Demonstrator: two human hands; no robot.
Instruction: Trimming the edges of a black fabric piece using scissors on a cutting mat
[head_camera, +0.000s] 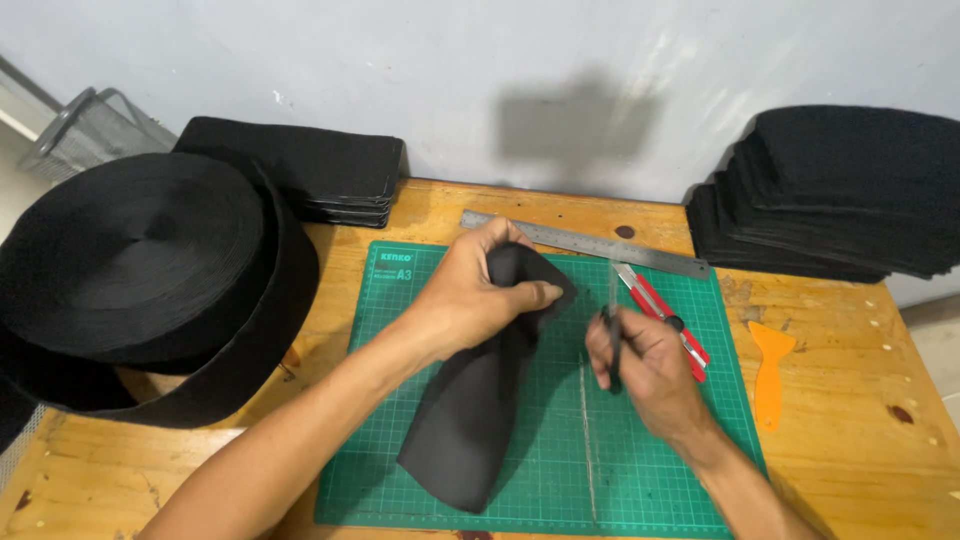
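Note:
My left hand (475, 295) grips the upper end of a black fabric piece (470, 420), lifting it over the green cutting mat (640, 470); the lower end of the fabric rests on the mat. My right hand (645, 365) holds small scissors (613, 325), with the blades pointing up, just right of the fabric's held end. The blades are a little apart from the cloth.
A steel ruler (585, 243) lies along the mat's far edge. A red utility knife (665, 315) lies on the mat, an orange scraper (769, 375) on the wood. A big black strap roll (140, 270) sits left; stacks of black pieces (300, 165) (830, 195) stand behind.

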